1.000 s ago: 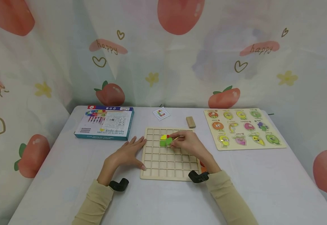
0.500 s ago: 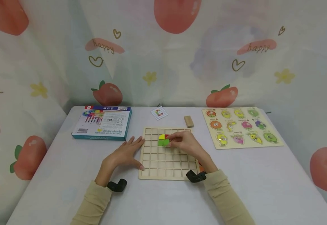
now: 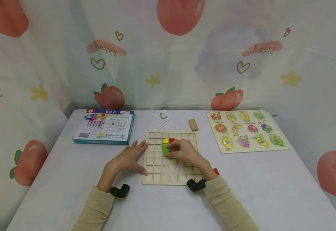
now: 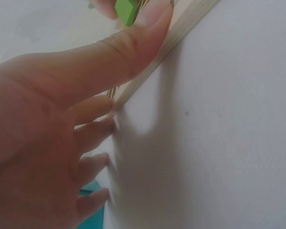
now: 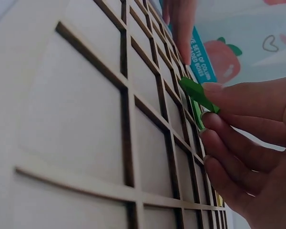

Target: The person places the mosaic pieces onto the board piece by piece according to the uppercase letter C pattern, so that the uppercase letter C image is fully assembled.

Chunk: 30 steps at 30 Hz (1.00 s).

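Note:
My right hand (image 3: pixel 185 153) pinches a small green tile (image 5: pixel 199 94) between thumb and fingertips, above the wooden grid board (image 3: pixel 157 169). In the right wrist view the tile is tilted. Set in cells of the board just beyond it are a yellow tile (image 3: pixel 165 141), a red tile (image 3: pixel 172 140) and another green tile (image 3: pixel 164 146). Part of this group is hidden by the right hand. My left hand (image 3: pixel 128 160) rests at the board's left edge, thumb and fingers spread and fairly straight, touching the rim.
A blue-edged box (image 3: pixel 104 127) lies at the back left. Behind the board are a small pattern card (image 3: pixel 163 116) and a plain wooden block (image 3: pixel 193 125). A fruit puzzle board (image 3: pixel 247 131) lies at right. A red piece (image 3: pixel 216 171) shows beside the right wrist.
My right hand has moved left and slightly nearer with the green tile, to just below the placed green one. More of the red tile shows. The left hand stays at the board's edge.

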Tool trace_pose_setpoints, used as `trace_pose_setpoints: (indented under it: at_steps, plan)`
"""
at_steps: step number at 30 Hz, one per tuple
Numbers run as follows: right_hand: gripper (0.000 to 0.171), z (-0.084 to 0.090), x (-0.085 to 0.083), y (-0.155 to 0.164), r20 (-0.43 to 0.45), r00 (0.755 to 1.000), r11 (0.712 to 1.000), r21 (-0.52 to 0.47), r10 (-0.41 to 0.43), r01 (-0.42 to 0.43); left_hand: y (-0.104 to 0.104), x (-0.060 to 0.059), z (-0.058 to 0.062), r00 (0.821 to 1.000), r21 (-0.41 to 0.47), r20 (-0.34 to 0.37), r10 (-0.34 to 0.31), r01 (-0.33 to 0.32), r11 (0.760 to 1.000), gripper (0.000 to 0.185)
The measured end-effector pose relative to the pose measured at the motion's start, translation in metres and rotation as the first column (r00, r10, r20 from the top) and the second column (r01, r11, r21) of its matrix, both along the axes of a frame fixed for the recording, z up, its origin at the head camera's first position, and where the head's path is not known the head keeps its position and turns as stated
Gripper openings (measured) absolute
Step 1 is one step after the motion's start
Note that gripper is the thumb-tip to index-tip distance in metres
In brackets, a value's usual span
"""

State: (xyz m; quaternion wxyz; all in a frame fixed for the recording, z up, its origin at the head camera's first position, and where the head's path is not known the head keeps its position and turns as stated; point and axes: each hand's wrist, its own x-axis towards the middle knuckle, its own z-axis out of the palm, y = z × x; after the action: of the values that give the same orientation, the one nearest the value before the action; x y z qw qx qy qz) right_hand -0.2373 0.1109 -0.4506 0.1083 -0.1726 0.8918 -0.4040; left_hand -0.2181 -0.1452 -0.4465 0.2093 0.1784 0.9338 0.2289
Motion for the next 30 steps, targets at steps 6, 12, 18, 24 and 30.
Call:
trace_pose_setpoints:
  at_steps: [6,12,18,24,30]
  plan:
    - [0.025,-0.002,0.003,-0.006,-0.014,1.000,0.999,0.040,-0.014,0.015,-0.001,0.000,0.001,1.000,0.001,0.002,-0.003,0.003,1.000,0.114]
    - [0.024,-0.004,0.004,-0.008,-0.011,0.999,0.997,0.067,-0.033,0.033,-0.001,0.000,0.001,1.000,-0.008,-0.004,0.000,0.000,1.000,0.114]
    - [0.024,-0.005,0.003,-0.010,-0.036,0.999,0.996,0.092,-0.016,0.019,-0.002,0.001,0.001,1.000,-0.003,-0.009,0.000,0.000,1.000,0.114]
    - [0.024,-0.005,0.003,-0.008,-0.029,1.000,0.998,0.064,0.006,-0.004,-0.003,0.000,-0.002,1.000,-0.011,-0.002,0.006,-0.007,1.000,0.114]
    - [0.020,-0.005,0.003,0.007,-0.017,1.000,1.000,0.007,0.009,-0.009,-0.001,-0.001,-0.005,1.000,-0.006,-0.002,0.002,-0.002,1.000,0.114]
